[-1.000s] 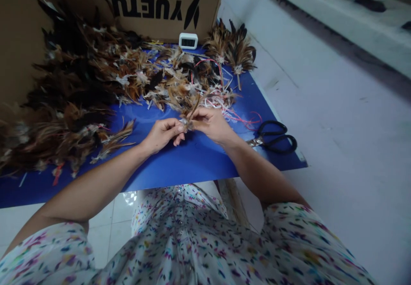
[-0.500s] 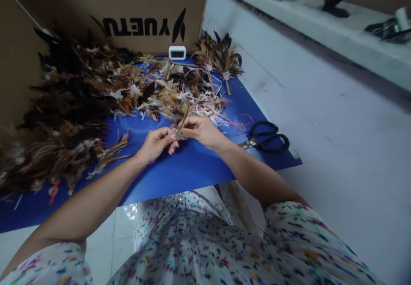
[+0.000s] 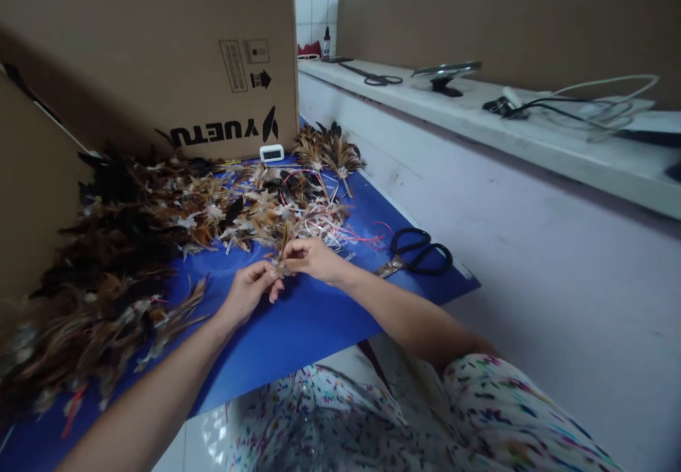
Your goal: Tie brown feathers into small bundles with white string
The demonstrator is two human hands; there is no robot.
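- The left hand (image 3: 247, 293) reaches in from the lower left, forearm stretched over the blue sheet (image 3: 298, 323), fingertips pinched on the base of a small feather bundle (image 3: 281, 255).
- The right hand (image 3: 313, 258) comes from the right with its wrist bent, fingers closed on the same bundle from the other side.
- The bundle is held just above the sheet, at the near edge of the loose feather pile (image 3: 159, 238).
- Black scissors (image 3: 418, 253) lie to the right.
- A cardboard box (image 3: 159, 53) stands behind the pile; its contents cannot be seen.

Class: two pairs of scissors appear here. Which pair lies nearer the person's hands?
The black-handled scissors on the blue sheet, beside the right hand; the other pair lies on the far ledge.
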